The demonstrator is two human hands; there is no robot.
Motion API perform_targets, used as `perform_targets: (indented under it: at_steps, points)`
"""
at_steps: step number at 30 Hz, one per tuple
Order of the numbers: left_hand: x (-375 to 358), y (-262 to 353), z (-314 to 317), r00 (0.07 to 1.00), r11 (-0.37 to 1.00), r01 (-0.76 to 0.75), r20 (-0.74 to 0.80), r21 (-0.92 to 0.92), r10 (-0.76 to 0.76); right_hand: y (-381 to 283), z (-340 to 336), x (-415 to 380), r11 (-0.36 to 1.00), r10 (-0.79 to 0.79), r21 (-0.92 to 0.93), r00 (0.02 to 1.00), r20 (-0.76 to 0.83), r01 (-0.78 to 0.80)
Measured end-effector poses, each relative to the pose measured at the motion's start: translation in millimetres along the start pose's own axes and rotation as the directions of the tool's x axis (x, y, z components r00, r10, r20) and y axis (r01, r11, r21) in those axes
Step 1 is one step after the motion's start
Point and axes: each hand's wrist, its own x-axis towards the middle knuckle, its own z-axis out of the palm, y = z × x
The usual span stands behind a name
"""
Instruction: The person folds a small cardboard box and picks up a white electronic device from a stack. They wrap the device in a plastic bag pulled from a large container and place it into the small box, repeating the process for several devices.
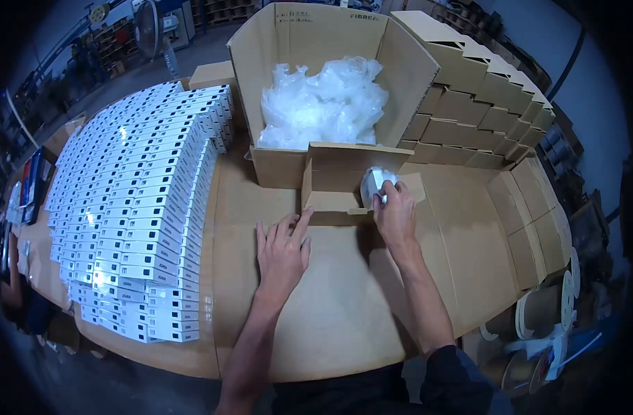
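A small open cardboard box (pixel 334 181) stands on the cardboard-covered table, its back flap raised. My right hand (pixel 397 216) grips a white item in clear plastic wrap (pixel 374 181) at the box's right end; my fingers hide part of it. Its exact kind does not show. My left hand (pixel 283 250) is open, fingers spread, just in front of the box's left side. Its index fingertip is at the box's front left corner. Behind the small box is a large carton (pixel 282 168) holding a heap of clear plastic wrap (pixel 323 100).
Many small white boxes (pixel 133 207) are stacked in rows on the left. Folded cardboard boxes (pixel 469 104) are piled at the back right, with more cardboard boxes (pixel 531 214) along the right edge. Spools (pixel 545 311) stand below the table on the right.
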Motion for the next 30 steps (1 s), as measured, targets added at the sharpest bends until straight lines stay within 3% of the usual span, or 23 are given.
perform_targets:
  at_steps: [3,8,9,11,12,13,15,18,19,20,23,25,30]
  points:
    - [-1,0,-1,1.000,1.000,0.024,0.009,-0.003,-0.024,-6,6,-1,0.994,0.080,-0.075,0.996,0.043,-0.076]
    - [-2,2,0,0.999,0.999,0.036,-0.016,-0.011,-0.036,0,13,-9,0.998,0.040,-0.053,0.997,-0.066,-0.044]
    - [-2,3,1,0.999,0.999,0.032,-0.001,-0.011,-0.032,-3,5,-10,0.996,0.070,-0.046,0.998,-0.001,-0.070]
    - [-8,5,-5,0.999,0.999,0.029,-0.023,-0.030,-0.030,10,10,-19,0.997,0.046,-0.066,0.998,-0.039,-0.049]
    - [-16,7,-13,0.998,0.998,0.026,-0.064,-0.049,-0.029,-2,-4,-22,0.991,0.091,-0.102,0.995,0.050,-0.086]
    - [-23,7,-27,0.994,0.997,0.034,-0.097,-0.074,-0.041,3,-4,-26,0.992,0.034,-0.128,0.997,0.068,-0.025]
    - [-44,18,-72,0.991,0.994,0.041,-0.123,-0.102,-0.053,-19,-17,-35,0.981,-0.077,-0.184,0.993,-0.095,0.058]
    - [-87,12,-134,0.964,0.991,0.054,-0.251,-0.124,-0.084,-80,-27,-47,0.964,-0.162,0.194,0.982,-0.100,0.179]
    - [-100,2,-148,0.948,0.994,0.070,-0.304,-0.089,-0.094,-108,-31,-51,0.869,-0.122,0.486,0.992,0.020,0.097]
    - [-114,-10,-162,0.929,0.995,0.082,-0.358,-0.055,-0.096,-131,-30,-53,0.818,-0.306,0.505,0.952,-0.022,0.275]
    - [-138,-42,-200,0.915,0.983,0.150,-0.392,0.108,-0.097,-194,-18,-62,0.583,-0.581,0.728,0.811,0.064,0.361]
    - [-140,-61,-214,0.926,0.961,0.182,-0.364,0.207,-0.097,-239,-14,-68,0.546,-0.694,0.701,0.716,0.072,0.459]
    - [-137,-87,-215,0.958,0.931,0.162,-0.280,0.326,-0.069,-298,4,-61,0.475,-0.794,0.668,0.606,0.045,0.573]
